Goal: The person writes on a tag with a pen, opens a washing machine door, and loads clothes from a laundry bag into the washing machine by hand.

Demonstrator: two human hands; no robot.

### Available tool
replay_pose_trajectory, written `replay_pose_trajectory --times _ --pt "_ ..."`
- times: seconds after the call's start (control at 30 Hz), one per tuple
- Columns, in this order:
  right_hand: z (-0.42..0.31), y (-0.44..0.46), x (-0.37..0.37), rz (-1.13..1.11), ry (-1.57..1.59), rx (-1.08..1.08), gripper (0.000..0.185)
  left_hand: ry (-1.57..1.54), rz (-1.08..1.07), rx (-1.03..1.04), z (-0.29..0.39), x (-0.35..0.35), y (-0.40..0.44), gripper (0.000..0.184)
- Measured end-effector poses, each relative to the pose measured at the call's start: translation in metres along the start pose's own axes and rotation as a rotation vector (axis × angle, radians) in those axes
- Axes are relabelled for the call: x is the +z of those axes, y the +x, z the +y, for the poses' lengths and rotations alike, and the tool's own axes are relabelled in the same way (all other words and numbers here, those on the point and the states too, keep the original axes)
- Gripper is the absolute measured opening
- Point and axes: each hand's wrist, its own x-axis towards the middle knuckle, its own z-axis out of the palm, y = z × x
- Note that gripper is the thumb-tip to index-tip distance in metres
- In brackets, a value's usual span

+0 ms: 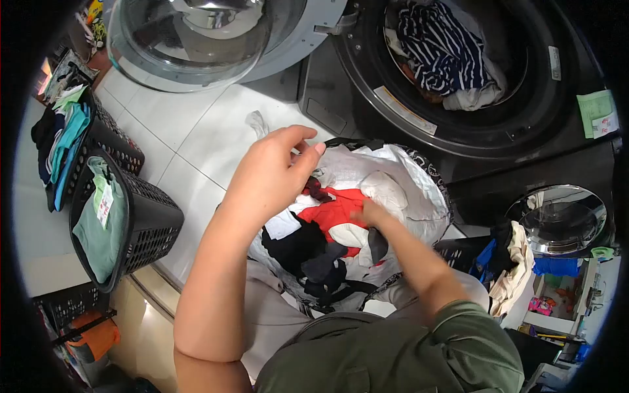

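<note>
Between my legs stands a laundry bag (419, 196) with a white lining and black patterned rim, holding mixed clothes. My left hand (278, 164) is raised over the bag's far left edge, fingers loosely bent, with a gap between thumb and forefinger and nothing seen in them. Beyond it, a greyish-white scrap of cloth (257, 123) shows against the floor tiles. Down in the bag, my right hand (375, 215) touches a red garment (331, 213) beside a bundled white cloth (385, 190); its fingers are blurred and partly hidden. Black clothes (295, 245) lie nearer me.
Ahead, a front-loading washer drum holds a striped navy garment (445, 52) and other laundry; its round glass door (190, 46) hangs open to the left. Black laundry baskets (154, 223) with clothes stand at left. Another round door (557, 219) and hanging clothes (511, 268) are at right.
</note>
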Motion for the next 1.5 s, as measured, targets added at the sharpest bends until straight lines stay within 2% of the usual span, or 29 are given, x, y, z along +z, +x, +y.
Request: replay_pose_trajectory --times 0.03,0.07,0.17,0.23,0.27,0.37,0.43,0.5,0.57,0.6,0.63,0.77,0.8,0.83,0.9,0.93,0.97,1.0,1.03,1.07,1.1,1.13,1.23,1.3,1.37,1.4,1.43,1.47,1.5 --pt "0.016 0.008 0.055 0.066 -0.104 0.040 0.083 0.011 0.003 0.001 0.001 0.001 0.000 0.035" --pt "0.008 -0.014 0.056 0.106 -0.074 0.139 0.079 0.023 0.005 0.001 0.003 0.001 0.001 0.035" --pt "0.019 -0.043 0.028 0.017 0.056 -0.058 0.070 0.029 -0.007 0.031 -0.001 0.005 0.001 0.035" --pt "0.016 -0.093 -0.053 -0.054 0.294 -0.042 0.059 0.003 -0.012 0.070 0.000 0.003 0.004 0.035" --pt "-0.002 -0.130 -0.115 -0.108 0.215 -0.145 0.046 -0.001 -0.007 0.090 0.003 0.002 0.003 0.036" --pt "-0.006 -0.221 -0.214 0.140 0.435 -0.423 0.024 -0.031 -0.043 0.103 0.015 0.003 0.001 0.035" --pt "-0.014 -0.262 -0.248 0.455 0.714 -0.599 0.025 -0.164 -0.156 0.175 0.017 0.012 0.003 0.052" --pt "-0.036 -0.304 -0.281 0.529 1.110 -0.634 0.032 -0.199 -0.247 0.265 0.019 0.025 0.004 0.072" --pt "-0.082 -0.355 -0.317 0.731 1.172 -0.759 0.033 -0.137 -0.311 0.377 0.021 0.043 0.004 0.096" --pt "-0.088 -0.378 -0.339 0.718 1.096 -0.813 0.038 -0.104 -0.404 0.339 0.020 0.055 0.005 0.122" --pt "-0.091 -0.397 -0.365 0.705 1.014 -0.866 0.043 -0.033 -0.418 0.354 0.018 0.070 0.004 0.124" --pt "-0.111 -0.448 -0.446 1.172 1.100 -1.130 0.034 0.417 -0.518 0.219 -0.002 0.126 -0.007 0.127" --pt "-0.139 -0.454 -0.449 1.275 1.136 -1.206 0.031 0.564 -0.520 0.177 0.000 0.138 -0.009 0.101" --pt "-0.168 -0.460 -0.451 1.376 1.170 -1.283 0.029 0.303 -0.511 0.080 -0.003 0.145 -0.003 0.089" --pt "-0.147 -0.457 -0.453 1.421 0.754 -1.193 0.034 -0.219 -0.479 -0.119 -0.004 0.153 0.008 0.067" --pt "-0.123 -0.446 -0.446 1.428 0.394 -1.040 0.036 -0.493 -0.293 -0.051 0.000 0.155 0.006 0.048" --pt "-0.099 -0.429 -0.433 1.339 0.039 -0.850 0.039 -0.627 -0.270 -0.282 0.054 0.112 -0.008 0.046" --pt "-0.070 -0.426 -0.433 1.160 -0.183 -0.433 0.034 -0.982 -0.297 -0.248 0.050 0.109 -0.002 0.047" --pt "-0.088 -0.406 -0.394 0.936 -0.248 -0.517 0.054 -1.335 -0.321 -0.202 0.045 0.103 0.007 0.048" --pt "-0.106 -0.387 -0.354 0.698 -0.286 -0.591 0.077 -1.526 -0.348 -0.153 0.053 0.084 0.004 0.048" --pt "-0.092 -0.346 -0.312 0.597 -0.218 -0.776 0.115 -1.719 -0.379 -0.100 0.064 0.063 -0.008 0.048" --pt "-0.094 -0.316 -0.272 0.546 -0.076 -0.848 0.109 -1.727 -0.315 -0.074 0.068 0.053 -0.018 0.047" --pt "-0.128 -0.274 -0.206 0.737 0.336 -0.785 0.097 -1.675 -0.206 -0.077 0.055 0.040 -0.029 0.047" --pt "-0.133 -0.248 -0.208 0.867 0.302 -0.854 0.086 -1.468 -0.143 -0.090 0.043 0.021 -0.024 0.048" --pt "-0.124 -0.224 -0.248 1.094 -0.210 -0.921 0.070 -1.130 -0.105 -0.087 0.044 0.001 -0.018 0.051" --pt "-0.120 -0.216 -0.277 1.220 -0.388 -1.001 0.061 -0.957 0.015 -0.175 0.058 -0.003 -0.021 0.050" --pt "-0.110 -0.207 -0.313 1.288 -0.728 -1.025 0.052 -0.778 0.095 -0.155 0.053 0.000 -0.017 0.050" --pt "-0.100 -0.190 -0.348 1.404 -0.869 -1.184 0.045 -0.595 0.175 -0.138 0.047 0.002 -0.014 0.050" --pt "-0.094 -0.180 -0.382 1.508 -1.030 -1.231 0.039 -0.410 0.252 -0.124 0.040 0.004 -0.011 0.050"
